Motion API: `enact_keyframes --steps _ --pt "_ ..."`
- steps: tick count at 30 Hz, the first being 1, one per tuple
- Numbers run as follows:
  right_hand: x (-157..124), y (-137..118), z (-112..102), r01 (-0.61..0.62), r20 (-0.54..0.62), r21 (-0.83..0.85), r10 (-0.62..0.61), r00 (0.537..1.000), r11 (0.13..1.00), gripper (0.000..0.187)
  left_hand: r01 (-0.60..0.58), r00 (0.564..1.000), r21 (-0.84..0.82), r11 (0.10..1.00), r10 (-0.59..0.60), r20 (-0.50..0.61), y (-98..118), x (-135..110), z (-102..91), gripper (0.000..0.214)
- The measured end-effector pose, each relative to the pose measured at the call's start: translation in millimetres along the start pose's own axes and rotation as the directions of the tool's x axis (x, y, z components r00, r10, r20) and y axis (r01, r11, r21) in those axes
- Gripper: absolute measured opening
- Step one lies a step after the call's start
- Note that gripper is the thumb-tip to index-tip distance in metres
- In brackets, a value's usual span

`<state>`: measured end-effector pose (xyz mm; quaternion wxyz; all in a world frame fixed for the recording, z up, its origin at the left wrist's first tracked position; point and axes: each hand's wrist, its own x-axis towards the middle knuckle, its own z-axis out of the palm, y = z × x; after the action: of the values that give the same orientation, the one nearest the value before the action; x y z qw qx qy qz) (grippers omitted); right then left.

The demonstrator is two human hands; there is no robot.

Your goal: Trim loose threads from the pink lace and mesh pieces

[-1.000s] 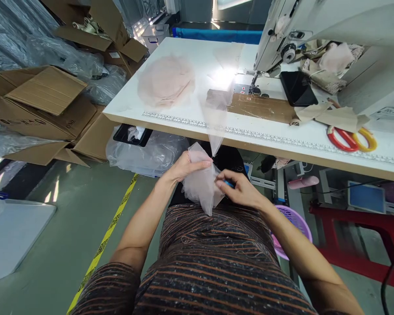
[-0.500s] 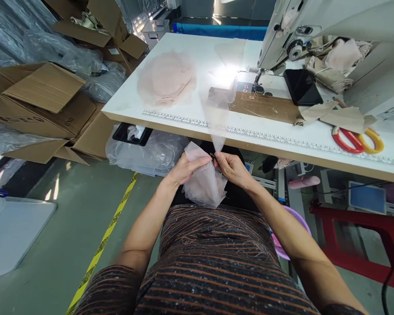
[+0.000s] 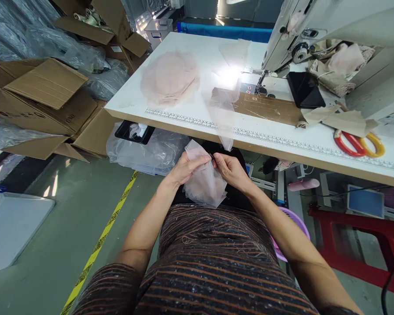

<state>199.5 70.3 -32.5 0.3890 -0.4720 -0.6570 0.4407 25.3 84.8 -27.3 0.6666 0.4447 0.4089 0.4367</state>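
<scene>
Over my lap, my left hand (image 3: pixel 185 169) pinches a bunched piece of sheer pale pink fabric (image 3: pixel 205 188) between thumb and fingers. My right hand (image 3: pixel 230 169) is closed close beside it, thumb and fingertips pinched at the fabric's upper edge. A small dark thing (image 3: pixel 212 155) shows between the two hands' fingertips; its kind is too small to make out. Just above my right hand, a strip of sheer fabric (image 3: pixel 223 118) hangs over the table's front edge. On the white table, a round stack of sheer pink pieces (image 3: pixel 170 76) lies to the left.
A sewing machine (image 3: pixel 261 83) with its lamp lit stands on the table (image 3: pixel 190 109). Right of it are a black tray (image 3: pixel 304 89), fabric scraps and red-and-yellow-handled scissors (image 3: pixel 359 143). Cardboard boxes (image 3: pixel 42 100) stand at left, a red stool (image 3: pixel 354 245) at right.
The hanging strip's lower end has shifted right and now sits slightly apart from my right fingertips. The view has moved a little; both hands stay nearly in place.
</scene>
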Motion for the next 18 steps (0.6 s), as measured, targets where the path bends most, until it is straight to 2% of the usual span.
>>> enact_keyframes --steps 5,9,12,18 --pt "-6 5 3 -0.01 -0.07 0.008 0.01 0.998 1.0 0.066 0.021 1.0 -0.01 1.0 -0.021 -0.016 0 -2 2.3 0.022" --pt "-12 7 3 -0.055 0.007 0.116 0.054 0.999 0.992 0.067 0.066 0.998 -0.022 0.998 -0.066 -0.016 2 -6 5.4 0.025" --pt "-11 6 3 -0.093 -0.008 0.145 0.095 0.995 0.985 0.067 0.076 0.997 -0.012 0.997 -0.077 -0.022 3 -7 5.6 0.027" --pt "-13 0 9 -0.094 0.03 0.229 0.09 0.996 0.969 0.052 0.046 0.999 0.058 0.997 -0.045 -0.019 -5 -7 0.5 0.026"
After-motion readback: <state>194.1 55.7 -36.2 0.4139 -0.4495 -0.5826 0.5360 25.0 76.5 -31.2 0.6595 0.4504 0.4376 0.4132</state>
